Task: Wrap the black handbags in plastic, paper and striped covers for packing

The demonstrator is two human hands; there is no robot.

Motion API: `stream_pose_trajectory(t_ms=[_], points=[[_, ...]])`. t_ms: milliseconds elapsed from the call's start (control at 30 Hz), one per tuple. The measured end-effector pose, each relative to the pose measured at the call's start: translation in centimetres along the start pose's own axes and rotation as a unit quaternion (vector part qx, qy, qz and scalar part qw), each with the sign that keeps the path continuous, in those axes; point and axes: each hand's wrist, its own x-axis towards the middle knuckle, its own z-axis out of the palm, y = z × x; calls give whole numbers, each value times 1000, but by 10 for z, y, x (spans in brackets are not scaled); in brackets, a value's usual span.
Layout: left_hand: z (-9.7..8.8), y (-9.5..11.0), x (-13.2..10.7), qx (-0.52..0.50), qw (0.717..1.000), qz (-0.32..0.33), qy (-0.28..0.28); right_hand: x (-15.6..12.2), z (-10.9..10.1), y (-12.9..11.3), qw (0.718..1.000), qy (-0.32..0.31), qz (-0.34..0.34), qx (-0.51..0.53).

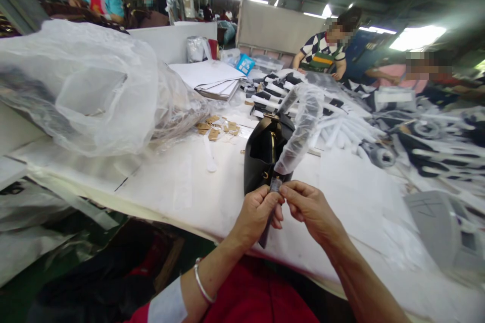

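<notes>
A black handbag (252,169) with a gold zip stands open on the white table in front of me. Clear plastic film covers its arched handle (303,126). At the near end of this handle, my left hand (255,212) is closed round a dark strap end (265,234), which hangs below the fingers. My right hand (310,207) pinches the same spot from the other side, thumb and fingertips against the film-covered strap. Both hands touch each other there. What lies under the fingertips is partly hidden.
A large clear plastic bag (109,96) bulges on the left. Brown tags (217,127) lie beyond the handbag's left side, near stacked white sheets (212,75). Wrapped black-and-white pieces pile up at the right, with a grey device (447,227) nearer. A co-worker (324,53) stands across the table.
</notes>
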Motion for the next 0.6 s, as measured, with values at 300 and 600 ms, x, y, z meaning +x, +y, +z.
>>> stream_pose_trajectory(t_ms=[300, 600], points=[[12, -2, -4, 57, 997, -17, 53, -1, 9, 0, 974, 90, -58, -199], [15, -59, -40, -117, 982, -134, -56, 19, 17, 13, 991, 117, -36, 48]])
